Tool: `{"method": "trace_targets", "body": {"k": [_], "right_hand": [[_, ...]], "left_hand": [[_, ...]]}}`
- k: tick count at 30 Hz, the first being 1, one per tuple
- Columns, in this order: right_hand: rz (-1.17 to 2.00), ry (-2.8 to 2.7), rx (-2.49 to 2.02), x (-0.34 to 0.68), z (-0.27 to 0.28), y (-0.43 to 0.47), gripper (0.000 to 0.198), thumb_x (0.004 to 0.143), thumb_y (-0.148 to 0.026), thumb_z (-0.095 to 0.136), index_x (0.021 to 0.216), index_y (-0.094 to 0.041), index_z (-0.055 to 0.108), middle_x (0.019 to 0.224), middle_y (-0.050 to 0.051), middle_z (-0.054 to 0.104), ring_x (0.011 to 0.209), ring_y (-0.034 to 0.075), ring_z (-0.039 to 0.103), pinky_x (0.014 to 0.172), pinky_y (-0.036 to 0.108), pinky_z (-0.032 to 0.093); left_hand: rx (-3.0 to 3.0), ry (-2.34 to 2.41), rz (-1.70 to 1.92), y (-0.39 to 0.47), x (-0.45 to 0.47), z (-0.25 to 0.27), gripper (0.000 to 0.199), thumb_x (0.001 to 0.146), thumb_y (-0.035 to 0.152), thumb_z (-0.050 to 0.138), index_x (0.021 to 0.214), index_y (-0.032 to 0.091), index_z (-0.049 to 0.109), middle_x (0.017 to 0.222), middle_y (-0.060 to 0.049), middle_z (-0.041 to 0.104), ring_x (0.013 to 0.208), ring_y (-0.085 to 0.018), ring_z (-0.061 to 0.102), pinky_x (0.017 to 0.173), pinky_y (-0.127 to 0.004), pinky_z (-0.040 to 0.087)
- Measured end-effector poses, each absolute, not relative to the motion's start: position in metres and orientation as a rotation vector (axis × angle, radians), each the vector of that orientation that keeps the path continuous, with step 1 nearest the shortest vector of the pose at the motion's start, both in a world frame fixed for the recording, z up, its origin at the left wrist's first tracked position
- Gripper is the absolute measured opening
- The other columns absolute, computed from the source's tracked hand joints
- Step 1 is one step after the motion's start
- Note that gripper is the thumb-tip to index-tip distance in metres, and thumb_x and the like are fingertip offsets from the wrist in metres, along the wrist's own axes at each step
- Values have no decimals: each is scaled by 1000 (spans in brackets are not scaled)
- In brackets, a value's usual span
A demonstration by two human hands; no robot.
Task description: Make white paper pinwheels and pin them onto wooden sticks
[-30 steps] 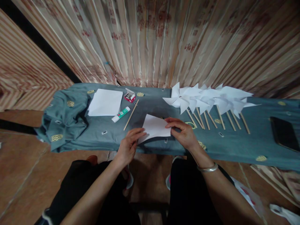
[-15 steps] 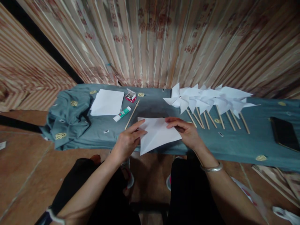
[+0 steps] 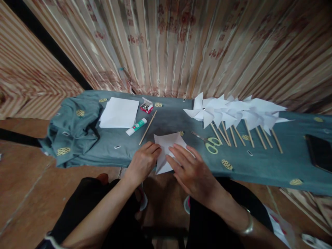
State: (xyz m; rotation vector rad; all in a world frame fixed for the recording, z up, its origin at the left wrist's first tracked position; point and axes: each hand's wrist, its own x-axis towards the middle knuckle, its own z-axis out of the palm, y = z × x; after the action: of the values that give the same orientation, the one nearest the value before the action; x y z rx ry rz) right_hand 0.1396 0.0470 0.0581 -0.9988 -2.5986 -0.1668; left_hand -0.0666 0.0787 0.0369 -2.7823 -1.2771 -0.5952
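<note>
A creased sheet of white paper (image 3: pixel 167 140) lies at the near edge of the cloth-covered bench, its corners lifting a little. My left hand (image 3: pixel 145 160) is closed, its thumb and fingers pinching the sheet's left edge. Over the right part of the paper, my right hand (image 3: pixel 194 173) is open, fingers spread with their tips on the surface. Scissors with pale green handles (image 3: pixel 212 148) rest just beyond my right hand. Left of the sheet are a thin wooden stick (image 3: pixel 147 128) and a glue stick (image 3: pixel 136 127).
A stack of white paper (image 3: pixel 119 112) lies at the back left, beside a small red open box of metal pins (image 3: pixel 146 106). Several white paper pinwheels (image 3: pixel 241 110) on sticks overlap at the back right. A black phone (image 3: pixel 319 152) lies far right. Behind hangs a pleated curtain (image 3: pixel 166 48).
My right hand has let go of the paper's right edge and moved inward over it, fingers spread. The paper has lowered toward the bench, and the scissors have come into view.
</note>
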Motion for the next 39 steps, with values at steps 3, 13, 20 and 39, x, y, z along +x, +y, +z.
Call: {"method": "trace_targets", "body": {"k": [3, 13, 20, 39], "right_hand": [[-262, -2525, -937, 129, 37, 44, 22, 90, -9, 51, 105, -8, 67, 109, 15, 72, 108, 27, 62, 96, 42, 49], [398, -2369, -1057, 168, 14, 49, 32, 94, -12, 41, 107, -18, 69, 107, 10, 73, 98, 22, 67, 84, 40, 58], [794, -2105, -1236, 170, 13, 57, 21, 96, -27, 51, 100, -22, 71, 101, 6, 75, 98, 20, 67, 90, 37, 53], [708, -1816, -1607, 160, -2, 102, 23, 88, -31, 52, 93, -21, 72, 85, 4, 76, 75, 20, 68, 66, 29, 47]], "left_hand": [[-2759, -1313, -513, 76, -66, 39, 17, 88, 5, 53, 88, 14, 68, 90, -7, 71, 82, -22, 56, 69, -36, 48], [-2880, -1347, -687, 68, -72, 23, 21, 86, 9, 55, 101, 17, 67, 104, -7, 72, 104, -25, 58, 88, -42, 43], [-3160, -1542, -778, 68, -64, 18, 29, 94, 22, 51, 121, 23, 64, 113, -7, 72, 110, -24, 61, 94, -44, 47], [-2743, -1660, -925, 83, -60, 6, 38, 95, 23, 48, 133, 17, 51, 140, -18, 54, 128, -29, 54, 100, -49, 50]]}}
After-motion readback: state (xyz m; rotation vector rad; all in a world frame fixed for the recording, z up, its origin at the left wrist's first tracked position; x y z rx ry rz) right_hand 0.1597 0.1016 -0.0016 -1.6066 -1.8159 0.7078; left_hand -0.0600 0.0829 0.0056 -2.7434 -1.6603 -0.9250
